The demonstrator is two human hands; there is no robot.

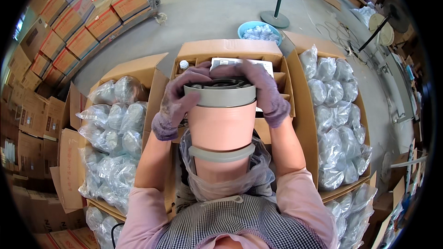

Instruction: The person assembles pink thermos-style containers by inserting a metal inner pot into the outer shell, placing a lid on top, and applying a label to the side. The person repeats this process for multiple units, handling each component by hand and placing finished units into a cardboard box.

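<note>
Landmark: the pink container (222, 127), sitting dead centre against the person's lap, upright, with its grey lid (220, 93) at the top and a grey band lower down.

Far left of the container: stacked cartons (69, 27) are lining the floor edge. Nearer left: an open box (138, 71) is holding clear-bagged items (113, 129), packed full.

Just left of the container: the left hand (177, 99), in a purple glove, is gripping the lid's left rim, fingers curling over the top edge, palm pressing on the side. Closed on the lid.

Container's lower end is sitting inside a clear plastic bag (221, 182), bag bunching around the base, just above a checked apron (230, 223).

Behind the container: an open middle box (230, 48) with a white bottle (183, 65) standing in its left rear corner and a white sheet lying flat inside. Beyond that box: a blue tub (259, 31) of small bagged pieces on the floor.

Just right of the container: the right hand (267, 92), also gloved, is wrapping over the lid's right rim and top, fingertips meeting the left hand's near the lid's far edge. Closed on the lid as well.

Right of the container: another open box (297, 46) is holding more bagged items (334, 110), filled to the rim.
</note>
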